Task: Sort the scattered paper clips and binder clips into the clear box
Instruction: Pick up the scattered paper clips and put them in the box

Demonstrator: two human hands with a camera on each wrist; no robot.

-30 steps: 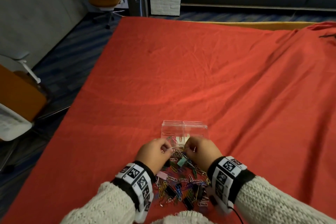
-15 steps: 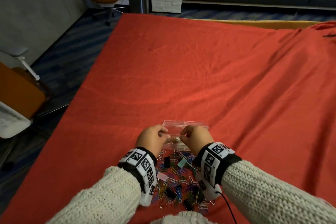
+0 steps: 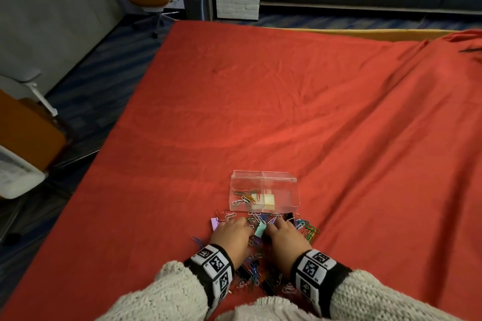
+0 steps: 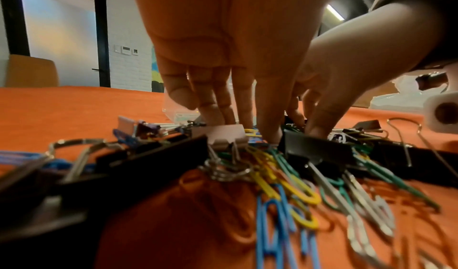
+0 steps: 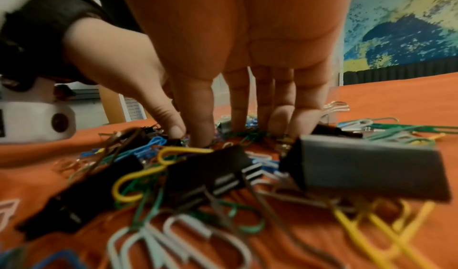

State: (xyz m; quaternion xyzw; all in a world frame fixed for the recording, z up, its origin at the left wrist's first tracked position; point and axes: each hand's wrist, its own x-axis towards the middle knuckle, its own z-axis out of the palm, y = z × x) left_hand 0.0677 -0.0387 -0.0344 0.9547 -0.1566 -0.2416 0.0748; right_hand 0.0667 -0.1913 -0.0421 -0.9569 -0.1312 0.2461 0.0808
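down in the clips

both hands — left hand (image 3: 230,238) and right hand (image 3: 285,238) — rest fingertips-down, fingers fairly straight, in the heap of wire paper clips (image 3: 307,229) and folded-steel binder clips (image 3: 260,229). just beyond, one clear box (image 3: 293,194), two compartments, on wrinkled red cloth (image 3: 260,99).

Chunky cream cable-knit sleeves (image 3: 167,292) are worn on both arms. Each wrist is wrapped in a black band (image 3: 212,272) set with white panels printed with black square-pattern markers. A white camera housing (image 4: 440,114) with a round dark lens is mounted under the right wrist.
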